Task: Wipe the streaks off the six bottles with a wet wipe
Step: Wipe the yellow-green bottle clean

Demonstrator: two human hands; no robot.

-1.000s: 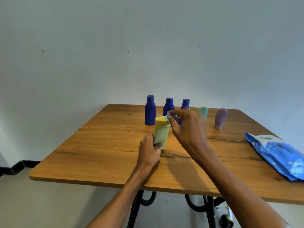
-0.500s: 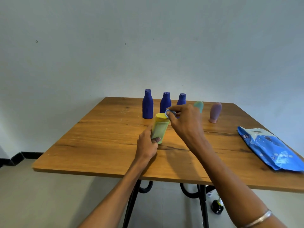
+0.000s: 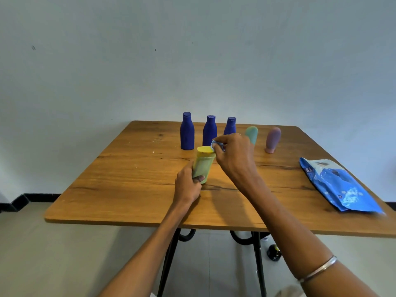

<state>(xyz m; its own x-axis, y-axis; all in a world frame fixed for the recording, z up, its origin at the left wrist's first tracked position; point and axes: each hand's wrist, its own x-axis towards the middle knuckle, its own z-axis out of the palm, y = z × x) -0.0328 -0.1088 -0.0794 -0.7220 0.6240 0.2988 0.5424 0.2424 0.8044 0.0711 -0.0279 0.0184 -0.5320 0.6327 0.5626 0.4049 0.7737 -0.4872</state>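
Table: a brown wooden tabletop (image 3: 137, 185) on black metal legs is filling the middle of the frame.
Held bottle: a pale green plastic bottle with a yellow cap (image 3: 202, 165) is standing slightly tilted at frame centre, its base on the wood.
Left hand: the left hand (image 3: 187, 185) is gripping the lower body of the green bottle, fingers curled round it, thumb tip showing on the front.
Right hand: the right hand (image 3: 233, 156) is pinching a small crumpled pale blue wet wipe (image 3: 215, 144) between thumb and fingertips.
Wipe position: the wipe is touching the right edge of the yellow cap, just above the bottle's shoulder.
Back row: three dark blue plastic bottles (image 3: 187, 131) are standing upright behind the hands, the rightmost partly hidden by the right hand.
Tubes: a teal soft tube (image 3: 251, 133) and a mauve soft tube (image 3: 272, 139) are standing cap-down to the right of the blue row, apart from each other.
Contents: no bottle's contents can be told, all being opaque.
Packet: a blue plastic wipes packet (image 3: 340, 187) is lying flat at the right edge of the frame, well apart from both hands.
Wrist: a thin silver bangle (image 3: 317, 270) is sitting on the right forearm, lower right.
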